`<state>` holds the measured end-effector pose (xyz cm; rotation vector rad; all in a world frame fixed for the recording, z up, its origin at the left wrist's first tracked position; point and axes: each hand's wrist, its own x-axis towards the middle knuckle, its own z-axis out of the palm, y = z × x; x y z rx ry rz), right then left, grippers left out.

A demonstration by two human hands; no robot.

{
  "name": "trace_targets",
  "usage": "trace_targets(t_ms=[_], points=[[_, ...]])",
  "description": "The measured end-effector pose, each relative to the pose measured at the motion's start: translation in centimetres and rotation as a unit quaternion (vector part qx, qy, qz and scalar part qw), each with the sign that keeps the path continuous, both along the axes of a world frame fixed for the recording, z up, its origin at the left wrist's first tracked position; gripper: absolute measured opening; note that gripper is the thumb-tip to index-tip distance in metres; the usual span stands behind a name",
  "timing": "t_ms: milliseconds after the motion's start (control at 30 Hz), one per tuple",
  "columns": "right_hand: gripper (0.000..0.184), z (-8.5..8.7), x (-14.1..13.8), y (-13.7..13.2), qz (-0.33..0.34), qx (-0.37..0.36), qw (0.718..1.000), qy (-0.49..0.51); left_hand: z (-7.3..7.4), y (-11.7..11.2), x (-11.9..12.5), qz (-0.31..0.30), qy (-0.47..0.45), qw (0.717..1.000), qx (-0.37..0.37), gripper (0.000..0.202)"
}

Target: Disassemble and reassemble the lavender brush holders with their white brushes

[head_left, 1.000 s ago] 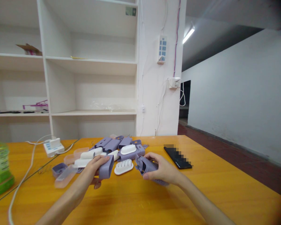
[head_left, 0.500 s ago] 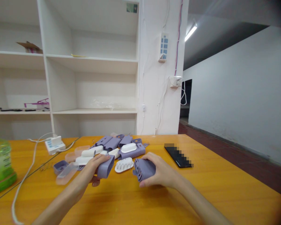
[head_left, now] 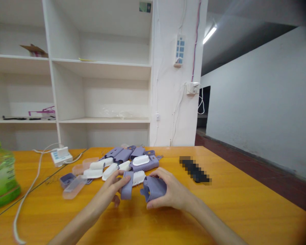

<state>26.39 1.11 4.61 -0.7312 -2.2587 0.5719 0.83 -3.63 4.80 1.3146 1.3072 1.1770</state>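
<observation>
My left hand (head_left: 111, 189) grips a flat purple plastic piece (head_left: 127, 185), held upright on its edge above the orange table (head_left: 168, 217). My right hand (head_left: 169, 192) is wrapped round a rounded purple plastic housing (head_left: 153, 188) with an open end facing left. The two pieces sit close together, a small gap between them. Just behind them lies a white comb-like insert (head_left: 138, 177). Further back is a heap of purple cases and white caps (head_left: 132, 159).
A clear pinkish tray (head_left: 73, 186) and a small purple cup (head_left: 67, 178) lie at the left. A white power strip (head_left: 61, 156) with its cable, a green bottle (head_left: 1, 177) at far left, a dark phone (head_left: 195, 169) at right. White shelves stand behind.
My left hand has carried its purple piece rightwards, towards the housing in my right hand. My right hand has turned the housing so its open end faces left.
</observation>
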Motion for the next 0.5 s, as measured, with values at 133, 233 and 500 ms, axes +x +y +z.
trace_targets(t_ms=[133, 233, 500], points=[[0.079, -0.4, -0.3, -0.2, -0.010, 0.012, 1.000, -0.022, -1.4, 0.2, 1.0, -0.004, -0.012, 1.000, -0.004, 0.057], [0.081, -0.6, -0.5, -0.6, -0.010, 0.017, 0.999, -0.040, -2.1, 0.3, 1.5, -0.015, -0.052, 0.998, -0.018, 0.057], [0.081, -0.5, -1.2, -1.6, -0.021, 0.025, 0.996, -0.084, -3.3, 0.5, 2.2, -0.064, -0.170, 0.980, -0.087, 0.053]])
